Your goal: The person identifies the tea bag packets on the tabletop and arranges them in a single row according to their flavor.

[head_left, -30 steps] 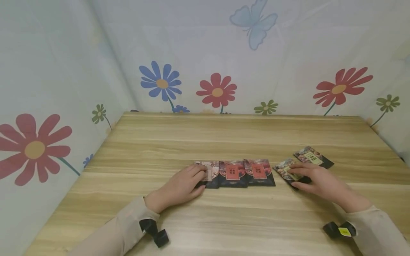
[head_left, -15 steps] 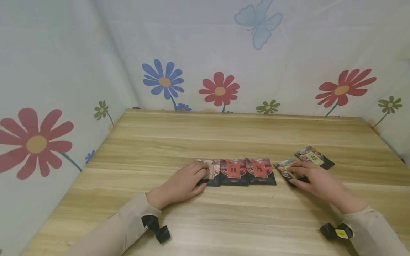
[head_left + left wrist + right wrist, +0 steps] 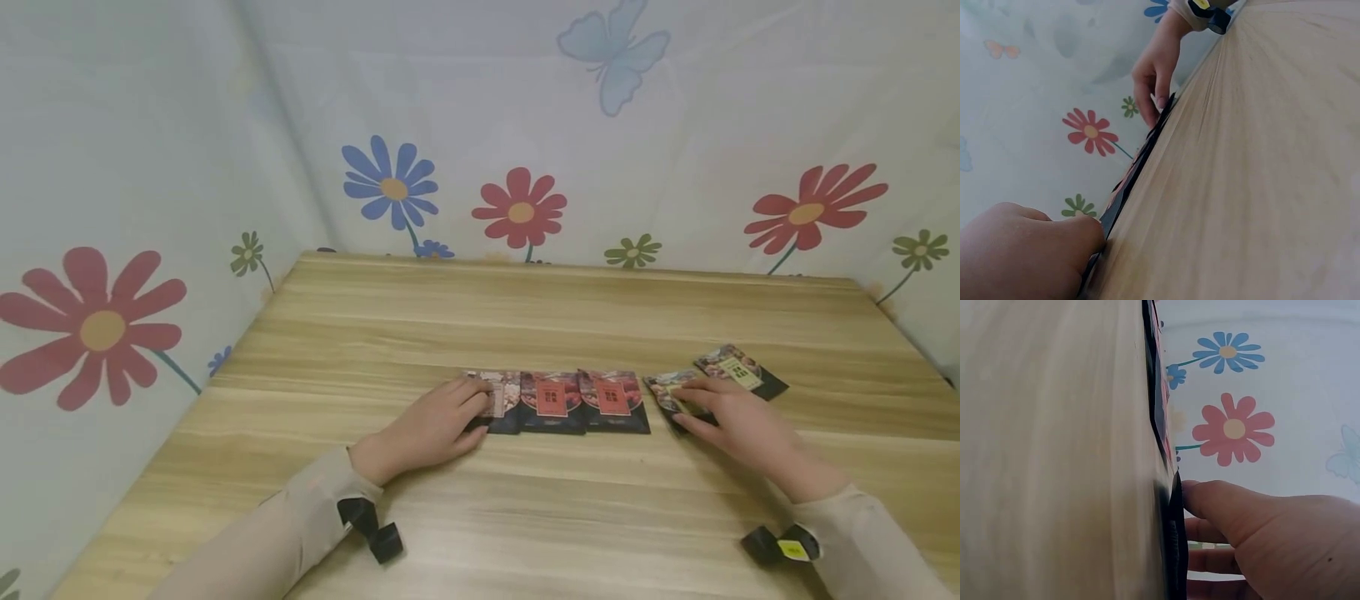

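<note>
Three flat black packets lie side by side in a row in the head view. The left one is a pale-printed packet, then come two red-labelled packets. My left hand rests on the pale packet and hides its left part; its thumb is at the packet's near edge. Right of the row, my right hand rests on a tilted yellow-labelled packet, thumb and fingertips on its printed face and partly hiding it. In the right wrist view, the fingers reach to this dark packet.
Behind the right hand lies another yellow-labelled packet, set at an angle. Everything is on a wood-grain table. A white cloth printed with flowers and a butterfly hangs beyond its back and side edges.
The whole scene shifts slightly rightward in the head view as the camera turns. Both hands stay at the same packets, and the row keeps its arrangement.
</note>
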The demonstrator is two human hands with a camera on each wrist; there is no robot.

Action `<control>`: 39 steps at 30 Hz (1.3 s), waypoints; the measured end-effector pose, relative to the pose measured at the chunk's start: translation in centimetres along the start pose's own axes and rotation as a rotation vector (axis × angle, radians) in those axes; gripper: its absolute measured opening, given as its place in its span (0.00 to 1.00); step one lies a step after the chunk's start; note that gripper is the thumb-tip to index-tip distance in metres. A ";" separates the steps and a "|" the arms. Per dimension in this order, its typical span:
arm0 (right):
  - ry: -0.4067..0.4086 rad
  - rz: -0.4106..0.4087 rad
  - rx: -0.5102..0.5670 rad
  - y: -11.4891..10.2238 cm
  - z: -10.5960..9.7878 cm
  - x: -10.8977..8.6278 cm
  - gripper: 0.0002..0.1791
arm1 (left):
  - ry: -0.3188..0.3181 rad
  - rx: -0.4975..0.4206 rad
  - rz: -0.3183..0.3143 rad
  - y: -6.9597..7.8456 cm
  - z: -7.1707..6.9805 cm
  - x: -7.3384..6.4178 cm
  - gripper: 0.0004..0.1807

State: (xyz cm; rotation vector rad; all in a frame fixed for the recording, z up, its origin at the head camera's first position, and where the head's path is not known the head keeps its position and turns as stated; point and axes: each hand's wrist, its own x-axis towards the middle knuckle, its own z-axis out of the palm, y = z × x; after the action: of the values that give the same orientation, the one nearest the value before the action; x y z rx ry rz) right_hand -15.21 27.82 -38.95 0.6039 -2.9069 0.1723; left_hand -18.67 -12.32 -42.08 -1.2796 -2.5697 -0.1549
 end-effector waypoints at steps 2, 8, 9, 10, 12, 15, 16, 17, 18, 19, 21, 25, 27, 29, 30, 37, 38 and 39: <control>-0.006 0.012 -0.003 -0.1 0.0 0.1 0.22 | -0.005 -0.002 -0.003 0.0 0.0 0.1 0.17; -0.004 0.016 0.001 -0.2 0.3 0.4 0.22 | -0.015 -0.010 -0.007 0.0 -0.1 0.1 0.17; 0.000 0.016 0.004 -0.3 0.3 0.4 0.22 | -0.015 -0.012 -0.008 0.0 -0.1 0.1 0.18; 0.002 0.016 0.006 -0.3 0.3 0.4 0.22 | -0.015 -0.014 -0.009 0.0 -0.1 0.1 0.18; 0.005 0.019 0.006 -0.3 0.4 0.4 0.22 | -0.013 -0.017 -0.011 0.0 -0.1 0.1 0.18; 0.011 0.025 0.005 -0.4 0.4 0.5 0.22 | -0.009 -0.022 -0.012 0.0 0.0 0.2 0.18; 0.014 0.025 0.004 -0.5 0.4 0.5 0.22 | -0.008 -0.022 -0.011 0.0 0.0 0.2 0.17; 0.017 0.025 0.002 -0.5 0.5 0.5 0.22 | -0.008 -0.022 -0.010 0.0 0.0 0.2 0.17; 0.021 0.026 -0.001 -0.5 0.5 0.5 0.22 | -0.007 -0.022 -0.008 0.0 0.0 0.2 0.17; 0.025 0.025 -0.002 -0.6 0.5 0.5 0.22 | -0.005 -0.023 -0.007 0.0 0.0 0.2 0.17; 0.034 0.025 -0.003 -0.6 0.6 0.5 0.22 | -0.004 -0.023 -0.006 0.0 0.0 0.1 0.17; 0.045 0.033 0.001 -0.8 0.8 0.6 0.22 | -0.004 -0.020 -0.006 0.0 0.0 0.1 0.17; 0.047 0.039 0.002 -0.9 0.8 0.6 0.22 | -0.001 -0.019 -0.005 -0.1 0.0 0.1 0.17; 0.052 0.039 0.001 -1.0 0.8 0.6 0.22 | 0.003 -0.022 -0.001 0.0 0.0 0.1 0.17; 0.056 0.037 0.002 -1.0 0.8 0.6 0.22 | 0.004 -0.023 0.001 0.0 0.0 0.1 0.17; 0.080 0.022 0.004 -1.1 1.1 0.6 0.21 | 0.008 -0.018 0.009 -0.1 0.2 0.2 0.16; 0.084 0.020 0.005 -1.1 1.2 0.6 0.21 | 0.010 -0.018 0.011 -0.1 0.2 0.2 0.16; 0.087 0.019 0.006 -1.1 1.3 0.5 0.21 | 0.011 -0.019 0.013 -0.1 0.1 0.2 0.16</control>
State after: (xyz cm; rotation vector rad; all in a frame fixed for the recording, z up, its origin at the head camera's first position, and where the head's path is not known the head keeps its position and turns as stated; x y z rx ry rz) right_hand -15.43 26.41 -40.03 0.5560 -2.8302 0.2051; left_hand -18.87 -12.23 -42.17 -1.2986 -2.5555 -0.1830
